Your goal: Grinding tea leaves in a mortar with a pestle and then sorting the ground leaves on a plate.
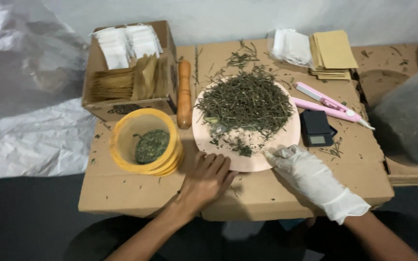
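A round pinkish plate (pixel 286 135) lies in the middle of a cardboard surface (pixel 122 188), heaped with dry green stems and leaves (pixel 245 101). My bare left hand (pixel 206 179) rests flat on the cardboard at the plate's near edge, fingers spread, holding nothing. My right hand (pixel 310 176) wears a white glove and touches the plate's near right rim with its fingertips; whether it pinches anything I cannot see. A yellow sieve bowl (pixel 122 140) with a clump of green crushed leaves (pixel 152 146) stands left of the plate.
A wooden pestle (pixel 184 94) lies between bowl and plate. A cardboard box (pixel 100 108) of white and brown sachets stands at back left. A pink sealer (pixel 327 104), small black scale (pixel 315 128), brown envelopes (pixel 332 53) and a plastic bag (pixel 290 46) sit right.
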